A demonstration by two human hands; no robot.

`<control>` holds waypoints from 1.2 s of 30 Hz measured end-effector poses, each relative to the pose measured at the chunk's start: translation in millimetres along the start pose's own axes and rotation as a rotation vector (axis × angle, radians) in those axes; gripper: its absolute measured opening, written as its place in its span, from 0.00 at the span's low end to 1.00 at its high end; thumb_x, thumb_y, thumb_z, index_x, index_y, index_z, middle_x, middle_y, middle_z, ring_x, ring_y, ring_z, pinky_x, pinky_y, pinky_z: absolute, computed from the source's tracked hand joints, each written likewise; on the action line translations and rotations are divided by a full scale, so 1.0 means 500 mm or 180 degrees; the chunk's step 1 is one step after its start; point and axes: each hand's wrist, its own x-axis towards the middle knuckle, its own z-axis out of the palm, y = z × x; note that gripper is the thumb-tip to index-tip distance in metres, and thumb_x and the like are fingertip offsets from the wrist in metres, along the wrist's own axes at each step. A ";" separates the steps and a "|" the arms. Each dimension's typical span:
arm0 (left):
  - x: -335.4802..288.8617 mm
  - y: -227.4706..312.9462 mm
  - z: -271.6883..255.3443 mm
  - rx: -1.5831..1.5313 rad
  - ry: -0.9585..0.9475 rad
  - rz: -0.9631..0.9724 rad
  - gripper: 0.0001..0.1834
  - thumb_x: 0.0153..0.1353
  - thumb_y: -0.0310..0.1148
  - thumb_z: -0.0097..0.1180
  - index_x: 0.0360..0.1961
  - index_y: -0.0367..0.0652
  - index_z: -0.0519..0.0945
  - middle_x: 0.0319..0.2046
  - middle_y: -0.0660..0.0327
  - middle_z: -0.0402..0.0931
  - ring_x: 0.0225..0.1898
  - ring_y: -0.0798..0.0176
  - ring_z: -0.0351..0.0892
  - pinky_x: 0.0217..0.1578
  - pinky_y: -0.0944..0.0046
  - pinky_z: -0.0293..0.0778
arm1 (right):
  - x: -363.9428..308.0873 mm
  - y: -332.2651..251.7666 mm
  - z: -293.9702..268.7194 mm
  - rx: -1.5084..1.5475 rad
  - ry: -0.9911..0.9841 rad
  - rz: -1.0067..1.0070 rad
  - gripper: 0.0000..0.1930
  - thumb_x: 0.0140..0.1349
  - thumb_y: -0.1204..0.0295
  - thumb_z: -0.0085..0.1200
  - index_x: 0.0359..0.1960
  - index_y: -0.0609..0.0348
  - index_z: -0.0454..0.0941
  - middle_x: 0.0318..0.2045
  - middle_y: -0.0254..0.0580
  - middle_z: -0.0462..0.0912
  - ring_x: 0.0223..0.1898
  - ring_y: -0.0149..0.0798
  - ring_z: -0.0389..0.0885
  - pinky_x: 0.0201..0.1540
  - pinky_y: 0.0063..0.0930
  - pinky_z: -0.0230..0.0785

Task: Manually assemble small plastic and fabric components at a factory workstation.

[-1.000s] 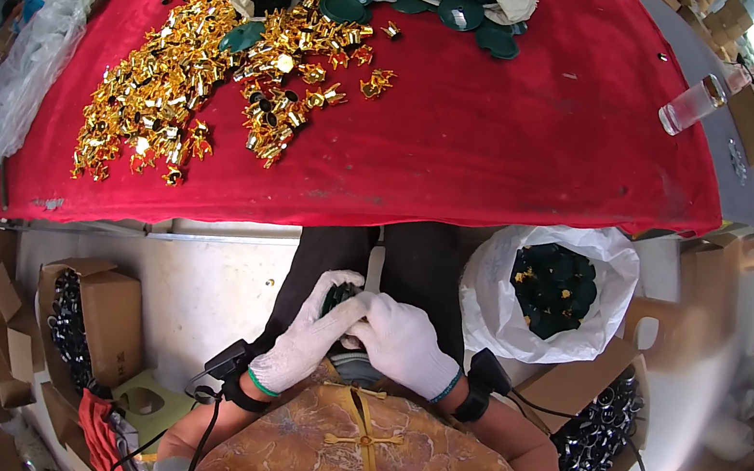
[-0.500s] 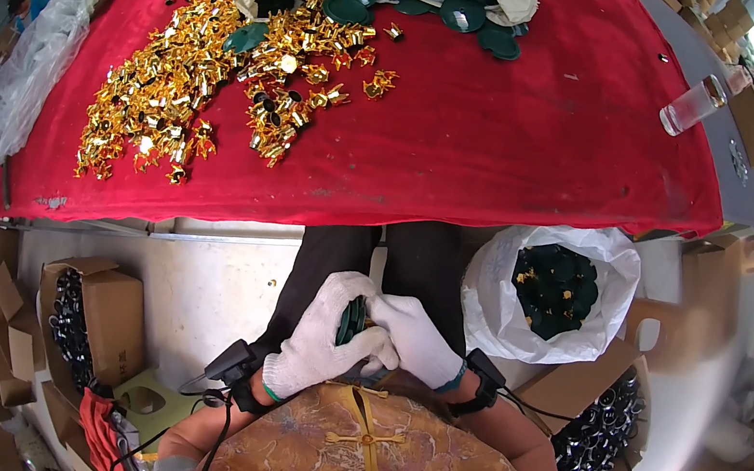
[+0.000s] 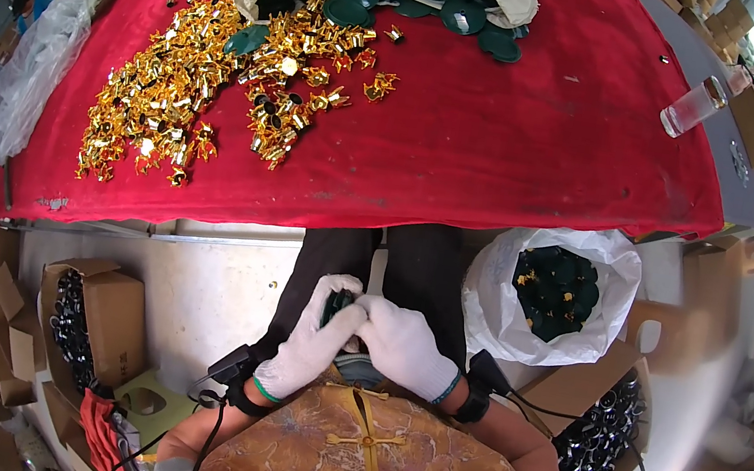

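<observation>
Clasping dark green discs in left grip, between palm and curled fingers. Resting right grip against left; cannot tell if pinching anything. Noting, ahead of both grips, gold pronged pieces heaped on red table; right of right grip, white sack of similar discs. Might drop a disc to floor below by loosening left grip, or snag a knit glove by pinching against an edge.

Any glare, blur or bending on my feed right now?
All in the head view: fisheye bending bows the near edge of the red cloth; bright glints on the gold pieces; brown cardboard at right looks smeared; left hand and right hand fairly sharp.
</observation>
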 end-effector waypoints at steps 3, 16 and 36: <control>-0.016 0.021 0.012 0.0635 -0.0375 0.0357 0.20 0.70 0.21 0.57 0.61 0.40 0.70 0.47 0.59 0.73 0.44 0.69 0.77 0.44 0.67 0.76 | -0.004 -0.007 -0.028 0.2876 -0.0439 0.1457 0.17 0.79 0.59 0.52 0.47 0.64 0.76 0.34 0.41 0.83 0.26 0.38 0.87 0.25 0.33 0.80; 0.022 -0.020 -0.020 0.0203 -0.0056 0.0216 0.19 0.76 0.27 0.56 0.64 0.42 0.69 0.46 0.62 0.73 0.41 0.71 0.77 0.39 0.68 0.78 | 0.000 0.011 0.007 0.0055 0.0437 -0.0358 0.19 0.74 0.57 0.56 0.55 0.61 0.77 0.37 0.54 0.84 0.36 0.55 0.88 0.40 0.50 0.80; 0.012 -0.043 -0.011 0.1249 -0.0307 0.0972 0.22 0.66 0.23 0.64 0.58 0.38 0.71 0.48 0.58 0.72 0.47 0.71 0.75 0.46 0.65 0.77 | -0.009 0.050 0.018 0.3755 -0.0573 0.1689 0.18 0.80 0.61 0.52 0.32 0.59 0.80 0.21 0.28 0.77 0.18 0.22 0.72 0.20 0.19 0.60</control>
